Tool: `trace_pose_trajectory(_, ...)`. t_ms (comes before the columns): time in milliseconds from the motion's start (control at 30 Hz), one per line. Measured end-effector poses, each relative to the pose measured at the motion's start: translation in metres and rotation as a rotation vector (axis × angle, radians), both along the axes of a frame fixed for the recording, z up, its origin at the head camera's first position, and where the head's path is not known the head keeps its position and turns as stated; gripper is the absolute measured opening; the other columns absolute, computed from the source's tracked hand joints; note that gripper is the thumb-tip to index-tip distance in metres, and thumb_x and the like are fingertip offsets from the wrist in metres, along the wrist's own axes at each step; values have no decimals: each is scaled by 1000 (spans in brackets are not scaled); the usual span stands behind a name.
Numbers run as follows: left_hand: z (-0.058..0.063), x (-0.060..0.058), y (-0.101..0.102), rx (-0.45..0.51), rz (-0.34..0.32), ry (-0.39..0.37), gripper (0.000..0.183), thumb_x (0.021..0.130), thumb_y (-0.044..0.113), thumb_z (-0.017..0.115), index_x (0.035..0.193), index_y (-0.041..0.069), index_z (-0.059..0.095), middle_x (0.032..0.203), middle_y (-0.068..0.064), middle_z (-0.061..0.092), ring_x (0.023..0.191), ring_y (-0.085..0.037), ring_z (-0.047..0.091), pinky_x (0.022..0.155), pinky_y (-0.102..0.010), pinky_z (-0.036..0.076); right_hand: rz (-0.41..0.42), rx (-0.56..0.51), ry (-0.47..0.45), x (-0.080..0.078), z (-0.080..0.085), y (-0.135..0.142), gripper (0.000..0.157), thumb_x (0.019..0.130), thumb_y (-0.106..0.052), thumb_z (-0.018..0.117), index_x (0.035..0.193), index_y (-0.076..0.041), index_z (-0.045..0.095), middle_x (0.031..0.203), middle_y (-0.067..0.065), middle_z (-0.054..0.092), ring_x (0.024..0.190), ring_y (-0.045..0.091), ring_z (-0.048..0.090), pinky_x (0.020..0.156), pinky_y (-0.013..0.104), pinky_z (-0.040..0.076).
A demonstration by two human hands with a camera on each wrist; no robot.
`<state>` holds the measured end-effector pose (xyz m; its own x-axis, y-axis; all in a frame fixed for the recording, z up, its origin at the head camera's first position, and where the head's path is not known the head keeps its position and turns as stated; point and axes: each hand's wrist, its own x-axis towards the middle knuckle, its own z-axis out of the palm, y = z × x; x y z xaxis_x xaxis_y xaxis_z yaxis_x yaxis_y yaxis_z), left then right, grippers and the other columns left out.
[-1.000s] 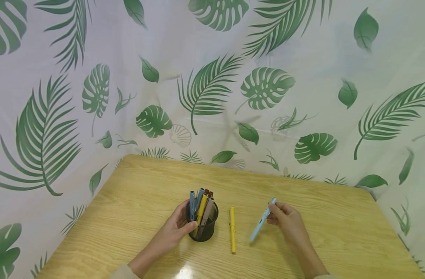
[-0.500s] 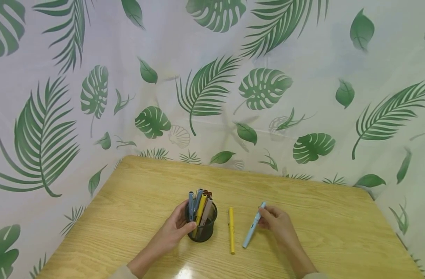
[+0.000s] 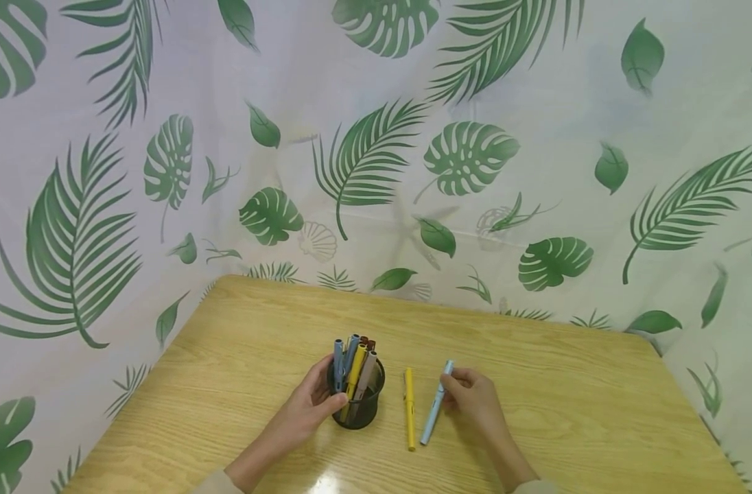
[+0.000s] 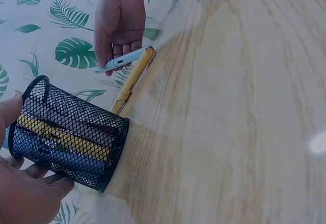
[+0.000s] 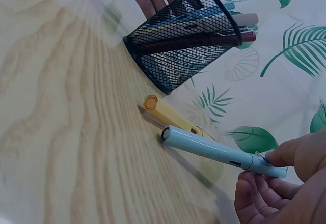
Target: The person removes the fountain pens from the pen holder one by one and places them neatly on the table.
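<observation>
Closest to you, your pale sleeves [image 3: 218, 483] enter at the bottom edge. Your right hand [image 3: 477, 401] pinches a light-blue pen [image 3: 436, 407] between thumb and fingers, near its far end. That pen slants, its lower end pointing toward you and close to the table [image 3: 536, 360]; whether the end touches the wood you cannot tell. Just left of it, a yellow pen [image 3: 410, 412] lies flat, apart from both hands. Further left, your left hand [image 3: 303, 409] grips a black mesh cup [image 3: 367, 412], thumb at the rim, fingers curled round its left side. The cup stands upright, with pens [image 3: 356, 367] in blue, yellow, grey and dark red leaning inside, their ends above the rim. Beyond the table's rounded far corners is a white backdrop [image 3: 351, 89] printed with green leaves and faint shells.
</observation>
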<state>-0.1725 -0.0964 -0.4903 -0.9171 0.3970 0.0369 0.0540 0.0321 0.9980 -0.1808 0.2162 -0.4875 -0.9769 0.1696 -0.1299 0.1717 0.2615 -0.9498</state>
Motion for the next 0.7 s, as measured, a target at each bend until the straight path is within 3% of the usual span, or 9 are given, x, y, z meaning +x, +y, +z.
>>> trace_pose_trajectory(200,-1,0,0,-2,-1,0,76,106,17,62,165,5,16,163,-29,28,152,-41,26,123,-51,23,-32,76,14,-2,-5,-8,33,100,-10,66,120,16,63,81,9,70,69,15,64,60,24,56)
trace_pose_trajectory(433,0,0,0,-2,-4,-4,76,106,18,63,165,6,16,163,-28,28,152,-41,26,123,-51,23,-33,165,32,0,-6,-16,36,98,-11,68,121,17,63,92,14,72,76,17,68,62,25,58)
trace_pose_trajectory(700,-2,0,0,-10,-1,-2,77,106,19,63,165,7,16,164,-28,27,152,-41,25,122,-52,23,-16,260,39,1,-8,-22,37,97,-10,69,120,18,62,92,14,72,75,17,68,61,26,58)
